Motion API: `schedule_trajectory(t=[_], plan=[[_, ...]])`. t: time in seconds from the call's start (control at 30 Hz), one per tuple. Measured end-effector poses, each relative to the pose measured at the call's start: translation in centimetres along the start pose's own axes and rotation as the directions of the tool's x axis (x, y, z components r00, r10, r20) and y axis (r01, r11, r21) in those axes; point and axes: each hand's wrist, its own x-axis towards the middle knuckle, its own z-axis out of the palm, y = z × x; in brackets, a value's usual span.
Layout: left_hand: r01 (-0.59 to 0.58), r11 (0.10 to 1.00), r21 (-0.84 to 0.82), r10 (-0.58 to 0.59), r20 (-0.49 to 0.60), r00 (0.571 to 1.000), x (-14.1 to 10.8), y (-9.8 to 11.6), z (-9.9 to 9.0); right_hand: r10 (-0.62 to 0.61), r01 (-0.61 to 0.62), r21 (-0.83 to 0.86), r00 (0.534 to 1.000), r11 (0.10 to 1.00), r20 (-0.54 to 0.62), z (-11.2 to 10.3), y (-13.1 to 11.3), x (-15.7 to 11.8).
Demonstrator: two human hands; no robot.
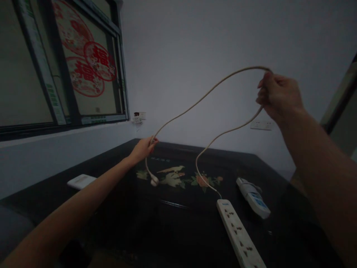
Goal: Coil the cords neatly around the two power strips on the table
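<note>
The left arm (92,197) extended from eight o'clock, the left hand (142,149) near centre with fingers (153,142) pinched together. The right arm (309,156) slanted from four o'clock, the right hand (280,93) higher, between two and three, fingers curled.

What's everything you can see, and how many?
Glossy rectangular table: one, flowered black, below.
Long plastic power strip: one, white, front right on table.
Thin flexible cord: one, cream, arching up from strip.
Rounded plug: one, cream, at cord's other end.
Oblong object: one, white and blue, right of strip.
Flat rectangular object: one, white, table's left.
Rectangular wall sockets: at least three, white, behind table.
Framed glass window: one, dark-framed, left.
Round decorations: three, red, on window.
Plain walls: two, pale, behind, left.
Left grip: one, holding cord, centre.
Right grip: one, holding cord, upper right.
</note>
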Motion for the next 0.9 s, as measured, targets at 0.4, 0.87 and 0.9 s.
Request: schedule_trajectory(t=[0.4,0.87,0.9], plan=[[0.416,0.893,-0.171,-0.338,0.357,0.871,-4.4,-8.1,0.6,-0.006,0.013,-0.138,0.999,0.990,0.047,-3.8,1.2,-0.8],[0.424,0.775,-0.470,-0.228,0.418,0.880,-7.1,-3.4,5.6,0.005,0.046,-0.170,0.958,0.984,0.285,0.6,3.8,-6.0],[0.426,0.754,-0.500,-0.204,0.438,0.875,-7.2,-2.9,5.6,0.013,0.044,-0.177,0.951,0.983,0.308,0.9,4.0,-6.8]])
